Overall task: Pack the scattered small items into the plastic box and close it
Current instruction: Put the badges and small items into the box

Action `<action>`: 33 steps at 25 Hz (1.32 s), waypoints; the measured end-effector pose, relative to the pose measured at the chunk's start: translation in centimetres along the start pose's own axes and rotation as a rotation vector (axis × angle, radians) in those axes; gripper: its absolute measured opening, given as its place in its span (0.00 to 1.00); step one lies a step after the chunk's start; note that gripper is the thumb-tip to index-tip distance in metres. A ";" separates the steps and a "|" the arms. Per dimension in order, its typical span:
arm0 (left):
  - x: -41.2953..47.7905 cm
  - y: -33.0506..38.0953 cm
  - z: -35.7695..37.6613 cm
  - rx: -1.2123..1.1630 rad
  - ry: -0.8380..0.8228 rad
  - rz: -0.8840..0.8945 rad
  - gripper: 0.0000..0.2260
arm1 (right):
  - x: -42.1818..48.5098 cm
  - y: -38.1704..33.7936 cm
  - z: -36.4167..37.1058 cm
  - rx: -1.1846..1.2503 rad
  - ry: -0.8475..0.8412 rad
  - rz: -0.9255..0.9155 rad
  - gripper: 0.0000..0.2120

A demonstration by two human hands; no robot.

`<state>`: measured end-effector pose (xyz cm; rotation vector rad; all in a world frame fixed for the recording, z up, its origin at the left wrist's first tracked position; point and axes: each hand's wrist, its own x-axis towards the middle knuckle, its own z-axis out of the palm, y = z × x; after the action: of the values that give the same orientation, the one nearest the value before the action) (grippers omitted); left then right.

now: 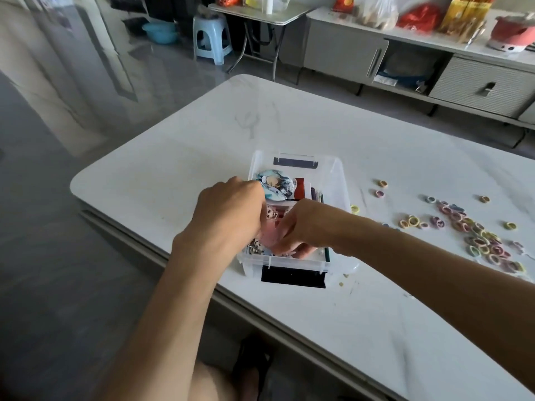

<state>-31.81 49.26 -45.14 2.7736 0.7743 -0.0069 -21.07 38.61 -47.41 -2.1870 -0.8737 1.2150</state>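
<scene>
Plastic box [337,175] open, mid-desk [289,117]. Left hand [228,206] curled by round badge [277,185], right hand [295,224] among pink items; grips unclear. Hair ties [480,238] lie scattered to the right. Risk: heaped contents block closing.

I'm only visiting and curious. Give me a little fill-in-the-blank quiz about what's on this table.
1. The clear plastic box stands on a ____ table.
2. The colourful hair ties lie scattered to the ____ of the box.
3. The latch on the box's near wall is ____.
4. The picture badge next to the left hand is ____ in shape.

Missing words: white; right; black; round.
</scene>
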 end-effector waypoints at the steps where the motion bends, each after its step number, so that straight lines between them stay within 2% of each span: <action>1: -0.1 0.0 0.0 0.045 -0.018 -0.007 0.08 | 0.1 -0.2 0.2 -0.021 -0.005 0.000 0.06; 4: 0.0 -0.3 0.2 0.042 -0.060 -0.015 0.10 | 0.7 -0.4 0.8 -0.099 0.013 -0.011 0.04; 8: 0.9 -1.0 1.1 -0.113 0.220 -0.030 0.14 | 1.5 -0.3 1.6 -0.279 0.071 -0.061 0.06; 10: 1.4 -1.2 1.6 -0.175 0.285 -0.085 0.16 | 1.8 0.0 1.7 -0.291 0.091 -0.056 0.09; 15: 1.9 -1.3 2.1 -0.248 0.279 -0.178 0.13 | 1.7 0.5 1.5 -0.264 0.109 -0.072 0.06; 18: 2.0 -1.3 2.2 -0.238 0.265 -0.170 0.03 | 1.3 0.6 1.3 -0.290 0.106 -0.105 0.06; 23: 1.9 -1.1 2.2 -0.224 0.283 -0.164 0.10 | 1.1 0.7 1.6 -0.360 0.117 -0.134 0.02; 30: 1.4 -0.3 1.9 -0.144 0.316 -0.155 0.11 | 0.9 1.0 1.5 -0.350 0.136 -0.141 0.05; 33: 1.5 -0.1 1.9 -0.117 0.318 -0.153 0.11 | -0.2 1.0 0.7 -0.240 0.193 -0.170 0.06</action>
<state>-30.49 49.63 -47.07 2.6297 1.0266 0.4443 -21.47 37.86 -48.38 -2.3135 -1.1447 0.8394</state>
